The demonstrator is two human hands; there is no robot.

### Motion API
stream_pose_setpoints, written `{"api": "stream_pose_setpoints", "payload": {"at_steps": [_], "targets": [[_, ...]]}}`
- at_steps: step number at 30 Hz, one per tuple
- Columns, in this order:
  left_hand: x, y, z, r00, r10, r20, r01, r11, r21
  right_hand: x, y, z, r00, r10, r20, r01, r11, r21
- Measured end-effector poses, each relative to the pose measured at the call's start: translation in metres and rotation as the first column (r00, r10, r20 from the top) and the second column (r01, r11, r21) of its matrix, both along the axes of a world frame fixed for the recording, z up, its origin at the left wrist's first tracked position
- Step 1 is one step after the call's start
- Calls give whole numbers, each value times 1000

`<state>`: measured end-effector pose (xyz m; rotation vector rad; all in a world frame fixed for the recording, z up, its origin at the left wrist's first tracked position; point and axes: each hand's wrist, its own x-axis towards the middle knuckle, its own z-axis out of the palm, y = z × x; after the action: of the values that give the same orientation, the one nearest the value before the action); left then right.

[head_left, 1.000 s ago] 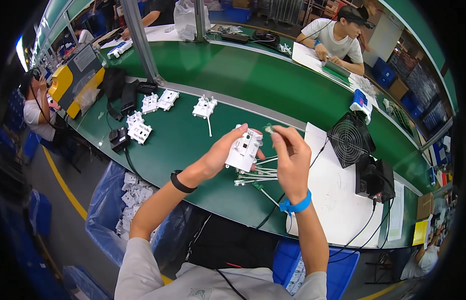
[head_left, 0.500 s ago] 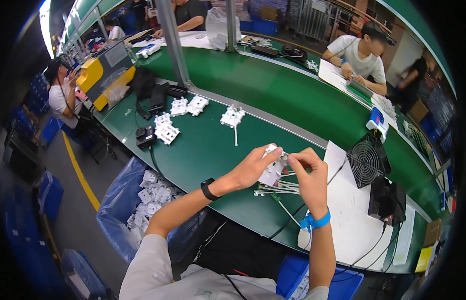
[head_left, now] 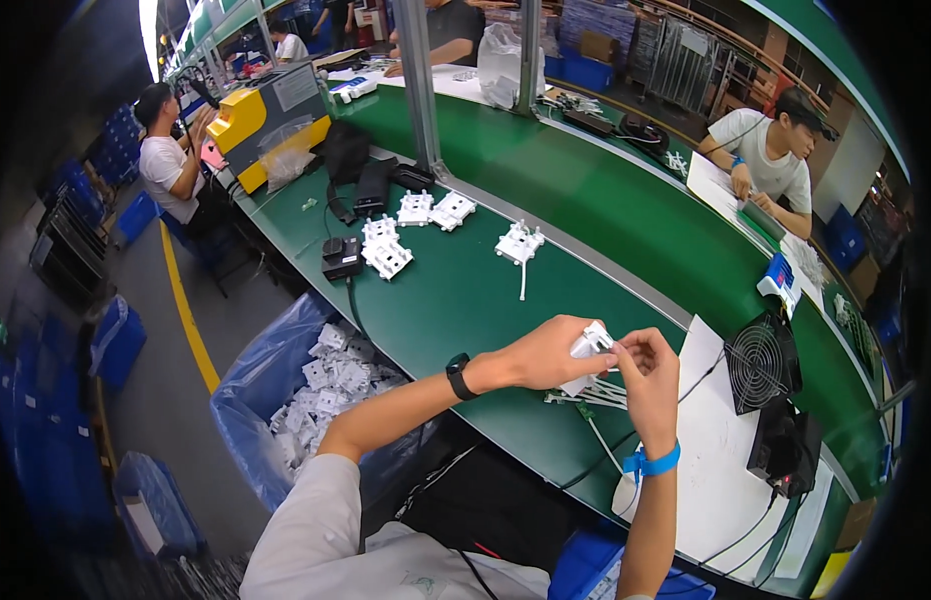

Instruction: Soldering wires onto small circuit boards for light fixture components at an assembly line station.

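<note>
A white plastic housing (head_left: 591,340) is held up in my left hand (head_left: 541,354), its fingers closed around the near side and partly hiding it. My right hand (head_left: 649,372) pinches thumb and fingers together right at the housing's edge. Whatever sits in that pinch is too small or hidden to make out. Just below both hands, a bunch of thin white cables (head_left: 607,394) lies on the green table (head_left: 465,335). Farther off, a similar white housing with a short cable (head_left: 519,243) rests alone. Several more white housings (head_left: 388,259) lie to its left.
A bin lined with blue plastic (head_left: 247,400), full of white parts, stands below the table's left edge. Right of my hands are a white sheet (head_left: 690,490), a black fan (head_left: 757,364) and a black box (head_left: 785,448). A co-worker (head_left: 765,160) sits beyond the green partition (head_left: 605,195).
The whole view has swung left, so the scene sits farther right. My left hand has turned the housing, and less of its broad face shows. My right fingers stay at its edge.
</note>
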<state>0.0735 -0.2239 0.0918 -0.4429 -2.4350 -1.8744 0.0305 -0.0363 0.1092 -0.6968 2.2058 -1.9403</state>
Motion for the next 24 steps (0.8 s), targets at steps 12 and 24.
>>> {"api": "stream_pose_setpoints", "payload": {"at_steps": [12, 24], "targets": [[1, 17, 0, 937, 318, -142, -325, 945, -26, 12, 8, 4, 897, -64, -437, 182, 956, 232], [-3, 44, -6, 888, 377, -262, -439, 865, -243, 30, 11, -3, 798, -102, -594, 438, 775, 456]]}}
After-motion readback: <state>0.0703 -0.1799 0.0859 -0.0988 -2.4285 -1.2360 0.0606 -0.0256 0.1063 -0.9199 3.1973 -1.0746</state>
